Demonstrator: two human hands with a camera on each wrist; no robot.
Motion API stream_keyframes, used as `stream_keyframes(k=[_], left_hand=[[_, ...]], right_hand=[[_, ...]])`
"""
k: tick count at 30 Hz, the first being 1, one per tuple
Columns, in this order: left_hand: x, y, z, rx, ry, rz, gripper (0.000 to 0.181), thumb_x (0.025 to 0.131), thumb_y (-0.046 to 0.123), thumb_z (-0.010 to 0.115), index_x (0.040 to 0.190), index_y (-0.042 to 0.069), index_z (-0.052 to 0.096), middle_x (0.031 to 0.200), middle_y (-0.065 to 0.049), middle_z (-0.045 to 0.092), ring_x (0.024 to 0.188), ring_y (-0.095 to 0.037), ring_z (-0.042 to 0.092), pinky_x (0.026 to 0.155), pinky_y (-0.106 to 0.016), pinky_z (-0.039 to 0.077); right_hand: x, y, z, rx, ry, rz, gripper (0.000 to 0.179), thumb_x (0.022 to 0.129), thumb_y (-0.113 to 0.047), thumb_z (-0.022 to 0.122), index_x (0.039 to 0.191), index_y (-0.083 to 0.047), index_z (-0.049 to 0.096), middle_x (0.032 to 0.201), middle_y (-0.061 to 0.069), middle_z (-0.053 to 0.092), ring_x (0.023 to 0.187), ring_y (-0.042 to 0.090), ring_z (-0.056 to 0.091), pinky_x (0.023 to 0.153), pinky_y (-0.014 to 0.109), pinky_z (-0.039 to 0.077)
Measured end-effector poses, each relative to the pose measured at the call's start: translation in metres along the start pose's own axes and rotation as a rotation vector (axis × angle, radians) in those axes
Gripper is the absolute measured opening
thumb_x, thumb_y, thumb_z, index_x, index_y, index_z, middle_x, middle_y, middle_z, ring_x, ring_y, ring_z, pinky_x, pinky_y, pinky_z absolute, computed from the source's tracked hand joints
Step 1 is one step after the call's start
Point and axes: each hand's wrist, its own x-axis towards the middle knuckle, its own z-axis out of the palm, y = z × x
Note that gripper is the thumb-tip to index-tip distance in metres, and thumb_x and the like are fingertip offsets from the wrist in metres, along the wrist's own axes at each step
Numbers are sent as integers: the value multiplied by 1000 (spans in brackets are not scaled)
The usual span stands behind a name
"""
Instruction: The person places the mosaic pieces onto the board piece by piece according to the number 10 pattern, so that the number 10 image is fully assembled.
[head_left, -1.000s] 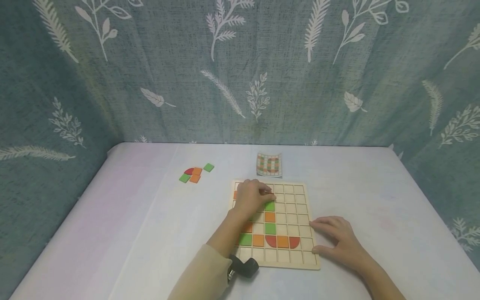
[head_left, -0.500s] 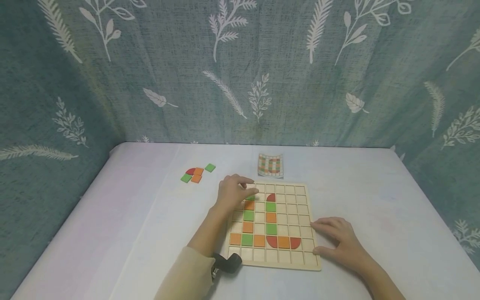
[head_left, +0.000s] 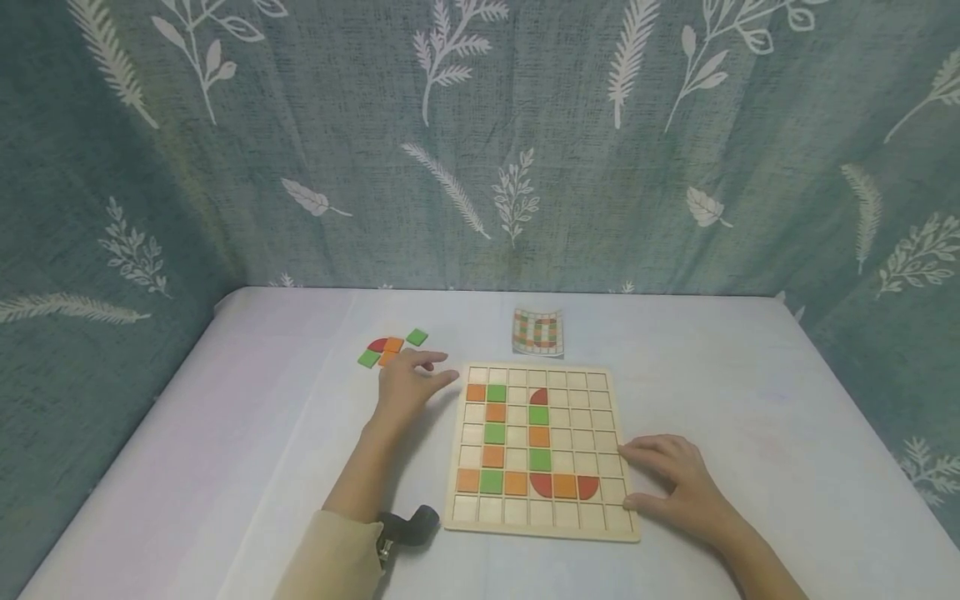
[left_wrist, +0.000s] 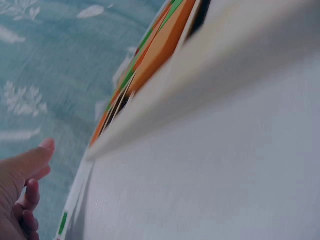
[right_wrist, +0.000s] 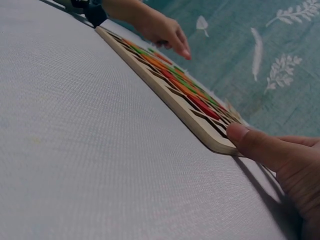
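In the head view my left hand (head_left: pixel 408 385) holds nothing; its thumb and index finger are spread just left of the wooden grid board (head_left: pixel 585 417). Beside its knuckles lie loose tiles: a red quarter-round tile (head_left: pixel 377 344), orange tiles (head_left: pixel 393 343) and a green tile (head_left: pixel 367 358). Another green tile (head_left: pixel 417 337) sits a little apart. My right hand (head_left: pixel 675 479) touches the board's right edge, thumb and fingers apart; the right wrist view shows the thumb (right_wrist: pixel 240 132) at the board's corner. Orange, green and red tiles fill several of its squares, among them a green tile (head_left: pixel 497 393) at upper left.
Behind the board lies a small pattern card (head_left: pixel 537 332) with a coloured grid. A white cloth (head_left: pixel 712 367) covers the table, and a leaf-print curtain (head_left: pixel 337 150) hangs at the back. A black wrist camera (head_left: pixel 411 527) sits on my left wrist.
My left hand has moved left, off the upper part of the board to beside the loose tiles, uncovering the tiles at the board's upper left. My right hand stays at the board's edge.
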Motion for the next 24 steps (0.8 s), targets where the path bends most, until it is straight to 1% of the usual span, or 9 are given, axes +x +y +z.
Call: stream_keyframes(k=[4, 7, 9, 11, 13, 17, 20, 24], left_hand=[[2, -14, -14, -3, 55, -53, 40, 77, 30, 76, 112, 11, 70, 97, -12, 65, 90, -28, 54, 81, -41, 38], [5, -26, -21, 51, 100, -89, 43, 78, 30, 75, 114, 10, 68, 99, -14, 63, 93, -32, 49, 85, -47, 32], [7, -33, -24, 112, 121, -107, 44, 79, 31, 74, 116, 9, 67, 102, -17, 62, 96, -34, 47, 87, -50, 30], [8, -40, -26, 164, 131, -125, 45, 79, 32, 73, 117, 9, 66, 106, -18, 60, 99, -37, 47, 88, -52, 29], [8, -45, -26, 196, 128, -135, 46, 80, 32, 73, 118, 8, 66, 110, -20, 59, 101, -38, 47, 88, -53, 29], [9, -51, -24, 220, 129, -129, 47, 81, 32, 73, 119, 6, 65, 112, -21, 59, 103, -39, 47, 89, -53, 28], [10, -52, -22, 234, 149, -118, 50, 80, 32, 73, 120, 4, 64, 107, -20, 59, 101, -38, 48, 87, -52, 28], [11, -53, -20, 254, 203, -117, 52, 78, 33, 75, 118, 3, 64, 95, -17, 59, 93, -35, 49, 83, -50, 31]], right_hand=[[0, -1, 0, 0, -4, 7, 57, 61, -28, 86, 113, -17, 67, 111, -4, 61, 109, 8, 41, 95, 28, 21], [0, -1, 0, -5, -4, 7, 57, 61, -28, 86, 113, -17, 67, 111, -3, 61, 109, 8, 41, 95, 27, 21], [-1, -1, 0, -2, -2, 4, 57, 61, -27, 86, 113, -16, 67, 111, -3, 61, 108, 8, 41, 95, 25, 20], [-1, -1, -1, -7, -1, 3, 57, 61, -28, 86, 113, -17, 67, 111, -3, 61, 108, 8, 41, 94, 25, 21], [-1, -1, -1, -5, 0, 2, 57, 61, -28, 86, 113, -16, 67, 111, -3, 61, 108, 8, 41, 94, 27, 22], [-1, -1, -1, -9, 3, -1, 57, 60, -28, 86, 113, -16, 67, 110, -3, 61, 108, 8, 41, 93, 29, 23], [0, 0, -1, -9, 7, -7, 57, 60, -27, 86, 113, -16, 67, 110, -4, 61, 108, 8, 41, 94, 28, 22], [0, 0, -1, -6, -1, -4, 57, 61, -27, 86, 113, -16, 67, 111, -3, 61, 108, 8, 42, 94, 27, 22]])
